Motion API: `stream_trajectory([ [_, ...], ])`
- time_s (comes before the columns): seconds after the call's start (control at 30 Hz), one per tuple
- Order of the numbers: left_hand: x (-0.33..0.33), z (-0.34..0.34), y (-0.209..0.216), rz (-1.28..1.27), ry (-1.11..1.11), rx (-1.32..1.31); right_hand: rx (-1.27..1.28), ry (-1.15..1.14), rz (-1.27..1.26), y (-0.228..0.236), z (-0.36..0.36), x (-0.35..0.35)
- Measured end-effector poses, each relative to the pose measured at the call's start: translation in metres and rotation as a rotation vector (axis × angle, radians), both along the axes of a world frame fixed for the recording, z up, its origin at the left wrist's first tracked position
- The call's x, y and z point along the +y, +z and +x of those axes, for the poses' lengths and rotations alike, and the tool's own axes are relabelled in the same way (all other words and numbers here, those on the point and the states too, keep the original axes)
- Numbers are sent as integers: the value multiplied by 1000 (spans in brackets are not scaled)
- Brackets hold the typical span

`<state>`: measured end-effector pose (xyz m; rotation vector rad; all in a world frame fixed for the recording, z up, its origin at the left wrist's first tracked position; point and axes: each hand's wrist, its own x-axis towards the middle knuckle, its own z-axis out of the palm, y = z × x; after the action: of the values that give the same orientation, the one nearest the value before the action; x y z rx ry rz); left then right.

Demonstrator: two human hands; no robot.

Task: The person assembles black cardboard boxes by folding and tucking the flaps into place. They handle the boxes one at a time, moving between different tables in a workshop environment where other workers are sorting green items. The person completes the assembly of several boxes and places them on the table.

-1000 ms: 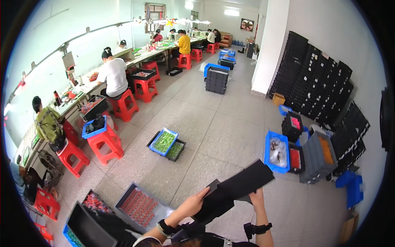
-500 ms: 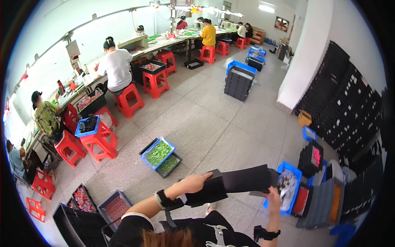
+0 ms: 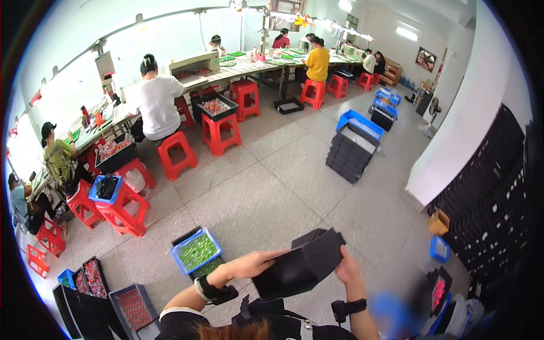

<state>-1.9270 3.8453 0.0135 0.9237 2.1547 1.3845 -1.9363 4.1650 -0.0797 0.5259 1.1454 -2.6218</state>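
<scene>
Both my hands hold a black folded box (image 3: 297, 266) in front of my body, above the floor. Its panels look thin and stiff, like card, and they stand at angles to each other. My left hand (image 3: 256, 264) grips the upper left edge, its fingers partly behind a panel. My right hand (image 3: 348, 266) is closed on the right side, thumb near the edge. A dark band with a device sits on each wrist. Just beyond my left forearm, a blue tray of green pieces (image 3: 196, 253) rests on the floor on dark trays.
Black and blue stacked crates (image 3: 352, 153) stand on the floor ahead. Red stools (image 3: 177, 156) and seated people line a long workbench (image 3: 238, 69). Dark trays of red pieces (image 3: 131, 306) lie at lower left. A black rack (image 3: 487, 187) stands right, near a black tray with pink pieces (image 3: 438, 292).
The black box was stretched out long and flat to the right; now it is compact and angled. My right hand has moved left, closer to my left hand. The view has shifted.
</scene>
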Motion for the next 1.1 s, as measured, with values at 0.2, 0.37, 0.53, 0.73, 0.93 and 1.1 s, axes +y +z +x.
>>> stream_trajectory([
  [0.2, 93, -228, 29, 63, -51, 100, 33, 3, -167, 22, -175, 61],
  [0.37, 127, -392, 9, -189, 423, 772, 56, -267, -264, 30, -318, 123],
  [0.53, 142, -539, -66, -58, 953, 153, 147, -370, -287, 52, -488, 151],
  [0.73, 178, -699, -88, 397, 859, -645, 195, -194, -211, 87, -697, 156],
  [0.93, 179, -889, -143, 469, 1235, -372, 177, -1, -154, 95, -902, 129],
  [1.1, 171, -1059, -135, 496, 1045, -545, 185, -135, -223, 91, -1070, 157],
])
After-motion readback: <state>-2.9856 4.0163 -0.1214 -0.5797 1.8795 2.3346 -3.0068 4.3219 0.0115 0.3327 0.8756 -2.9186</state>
